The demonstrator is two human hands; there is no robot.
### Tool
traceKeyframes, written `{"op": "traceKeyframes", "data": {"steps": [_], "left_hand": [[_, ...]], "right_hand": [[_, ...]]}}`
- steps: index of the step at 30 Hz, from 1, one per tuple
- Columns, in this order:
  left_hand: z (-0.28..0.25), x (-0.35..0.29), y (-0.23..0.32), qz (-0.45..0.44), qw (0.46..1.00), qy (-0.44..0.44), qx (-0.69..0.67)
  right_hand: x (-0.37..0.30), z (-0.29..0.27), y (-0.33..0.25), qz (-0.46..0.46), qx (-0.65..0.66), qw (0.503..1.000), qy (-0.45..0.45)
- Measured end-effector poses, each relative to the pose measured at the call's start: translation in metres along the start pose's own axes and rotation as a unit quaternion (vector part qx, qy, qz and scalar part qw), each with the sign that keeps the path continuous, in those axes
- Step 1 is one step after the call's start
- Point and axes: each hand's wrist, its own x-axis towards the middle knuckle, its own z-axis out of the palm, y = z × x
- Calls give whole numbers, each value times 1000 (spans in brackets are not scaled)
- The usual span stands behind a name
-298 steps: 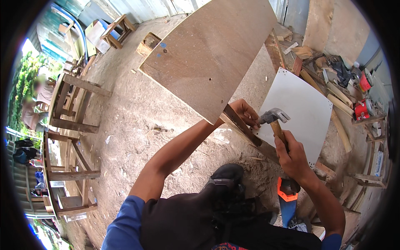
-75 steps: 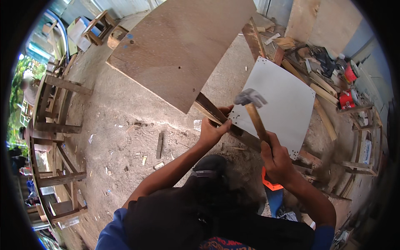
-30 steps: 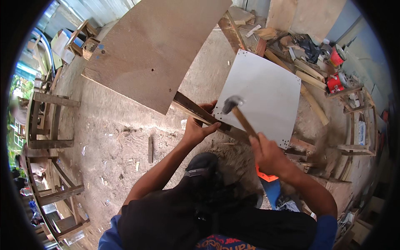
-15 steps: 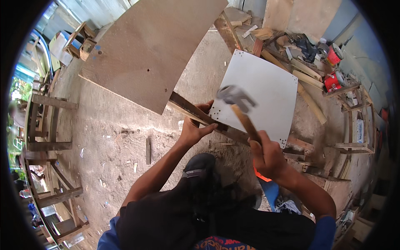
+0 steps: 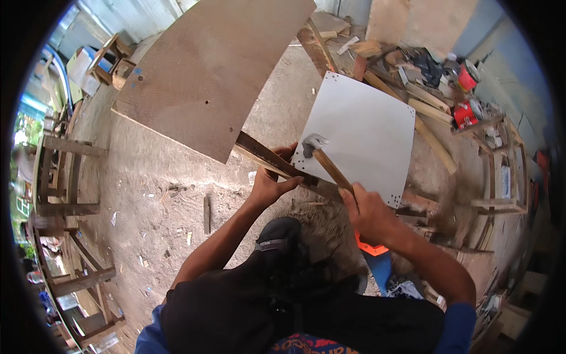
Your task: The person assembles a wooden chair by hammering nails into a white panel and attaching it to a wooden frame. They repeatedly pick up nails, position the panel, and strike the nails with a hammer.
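My right hand [image 5: 367,210] grips the wooden handle of a hammer [image 5: 326,161], whose metal head sits low over the dark wooden strip [image 5: 268,158] by the white panel's corner. My left hand [image 5: 272,182] holds that strip from below, fingers wrapped on its edge just left of the hammer head. The strip runs under a large brown plywood sheet [image 5: 206,71] on the left and a white board [image 5: 364,133] with small holes along its edges on the right. Both boards lie on the dirt floor.
Wooden frames and stools [image 5: 62,177] stand along the left. Loose timber planks [image 5: 407,94], red cans [image 5: 469,76] and tools crowd the back right. A small wood offcut [image 5: 207,213] lies on the dirt. An orange object [image 5: 370,245] sits near my right knee.
The hammer has come down from a raised position to the strip beside my left hand. My left hand keeps its hold on the strip.
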Motion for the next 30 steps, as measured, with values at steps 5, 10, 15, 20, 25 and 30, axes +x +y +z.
{"op": "traceKeyframes", "data": {"steps": [5,10,15,20,25,30], "left_hand": [[3,0,-1,-78,997,6,-9],[8,-1,-9,-10,995,14,-95],[3,-3,3,-31,999,-21,-27],[-25,-9,37,-186,971,-120,92],[-25,-15,53,-65,997,9,28],[3,0,43,-20,972,139,-190]], "right_hand": [[-4,1,-1,-26,28,999,9],[4,-1,13,-40,147,988,37],[-47,19,64,-82,213,973,35],[-107,78,132,-96,10,995,26],[-116,154,150,35,-66,997,-9],[-109,132,142,-81,-61,983,154]]}}
